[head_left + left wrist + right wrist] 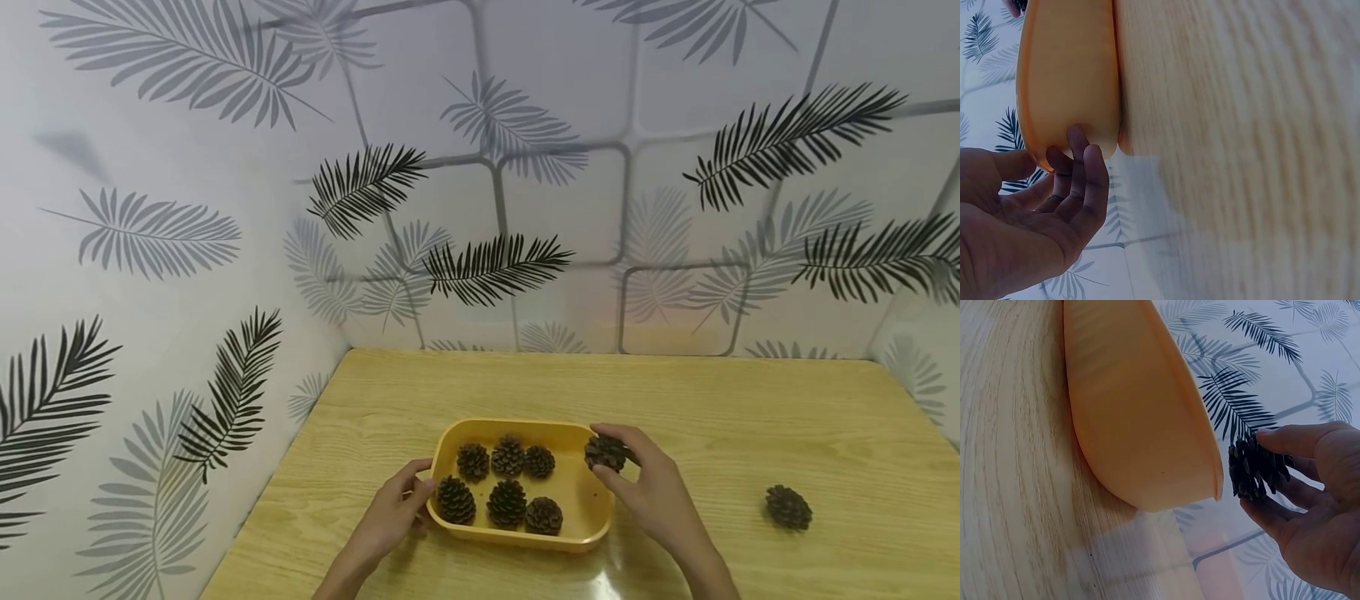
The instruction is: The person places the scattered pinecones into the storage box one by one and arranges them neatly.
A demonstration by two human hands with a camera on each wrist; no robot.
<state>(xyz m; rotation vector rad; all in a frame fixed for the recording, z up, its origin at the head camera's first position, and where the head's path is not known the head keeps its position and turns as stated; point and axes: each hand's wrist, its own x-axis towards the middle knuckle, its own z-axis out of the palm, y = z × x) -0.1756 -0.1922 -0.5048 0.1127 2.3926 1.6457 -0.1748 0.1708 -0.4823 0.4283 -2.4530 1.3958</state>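
My left hand [392, 510] holds the left end of a yellow plastic basin [525, 539], thumb at its rim and fingers against the outer wall, as the left wrist view shows. Between the thumb and fingers of my right hand [651, 487] is a brown pine cone [604, 452], pinched at rim height by the basin's right end. In the right wrist view this held pine cone [1254, 467] appears just beyond the rim. Several pine cones [507, 502] lie inside the basin in two rows, toward its left and middle.
One more pine cone [788, 507] lies on the wood-grain table [750, 417], to the right of my right hand. A wall [562, 208] with a leaf pattern rises behind the table, and another stands along its left side.
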